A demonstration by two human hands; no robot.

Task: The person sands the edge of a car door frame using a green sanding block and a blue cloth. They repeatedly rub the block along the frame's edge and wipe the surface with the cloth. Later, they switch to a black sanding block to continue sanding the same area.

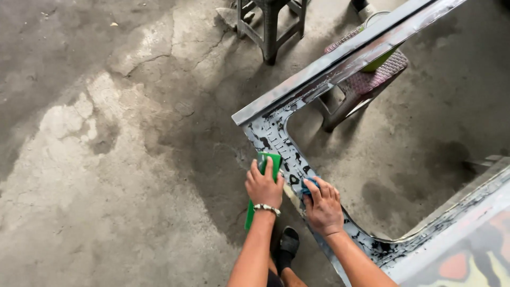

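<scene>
Visibility is limited: the lower right of the patchy grey-and-black metal frame [276,135] is cut off, a small blue item [309,185] is mostly hidden under the right hand [323,206], and its kind cannot be told. Bare concrete floor [106,159] lies open left of the frame's outer edge. Left hand [263,186] presses a green flat pad [264,175] onto the frame's upright bar, fingers curled over its top; right hand sits just beside it, fingers bent on the blue item.

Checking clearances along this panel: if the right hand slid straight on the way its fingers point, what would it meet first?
The right hand points up-left along the patchy metal frame. It would probably meet the green block under the left hand first, though depth is unclear.
</scene>
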